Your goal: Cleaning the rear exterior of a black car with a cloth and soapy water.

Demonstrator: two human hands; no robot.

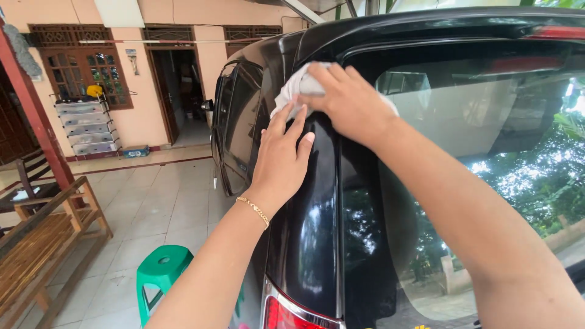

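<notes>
Wooden bench slats (36,244) fill the far left of the tiled porch floor (152,207), beside a red post (36,116) and a stack of grey plastic drawers (85,127) against the house wall. A green plastic stool (161,271) stands just beside the black car (304,231), under my left forearm. My left hand (281,159) lies flat, fingers together, on the glossy rear pillar, a gold bracelet (253,210) at the wrist. My right hand (347,100) presses down on a white cloth (292,91) at the pillar's top corner, fingers spread over it. Rear window glass (487,183) mirrors trees at right, and a red tail light (286,317) shows below.
</notes>
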